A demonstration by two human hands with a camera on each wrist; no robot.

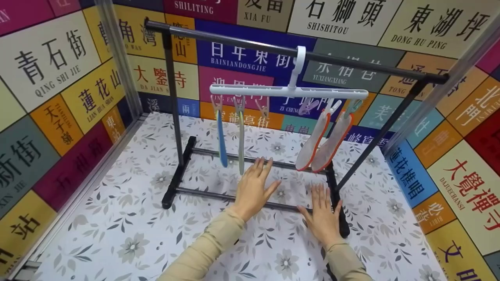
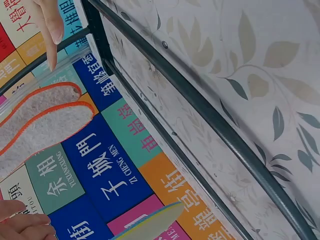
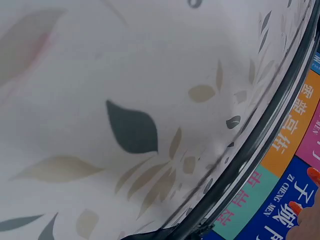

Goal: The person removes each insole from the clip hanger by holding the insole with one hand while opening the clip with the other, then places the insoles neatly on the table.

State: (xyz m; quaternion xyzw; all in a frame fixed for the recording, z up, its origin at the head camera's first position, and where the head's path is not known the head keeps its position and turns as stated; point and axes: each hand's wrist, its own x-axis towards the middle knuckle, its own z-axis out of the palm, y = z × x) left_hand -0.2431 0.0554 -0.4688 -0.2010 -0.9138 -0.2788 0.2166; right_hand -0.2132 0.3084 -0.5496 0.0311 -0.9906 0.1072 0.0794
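Observation:
A white hanger [image 1: 289, 92] hooks over the rail of a dark metal rack [image 1: 234, 39]. Clothespins hold a pair of orange-rimmed insoles [image 1: 330, 142] at its right end. At its left end hang a blue-sided insole [image 1: 222, 142] and a pale green-edged one [image 1: 241, 146], seen edge-on. My left hand [image 1: 252, 193], fingers extended and thumb spread, is close below the pale insole in the head view; contact cannot be told. Lower right, my right hand [image 1: 322, 216] spreads its fingers near the rack's right foot. Neither hand holds anything. Some left fingers [image 2: 25, 225] show in the left wrist view.
Two unused clothespins, one pinkish [image 1: 264, 107] and one purple [image 1: 308, 106], hang mid-hanger. The rack's black feet [image 1: 177, 173] and lower crossbars [image 1: 207, 194] stand on a flower-patterned surface [image 1: 133, 246]. Sign-covered walls [image 1: 58, 58] close in the back and sides.

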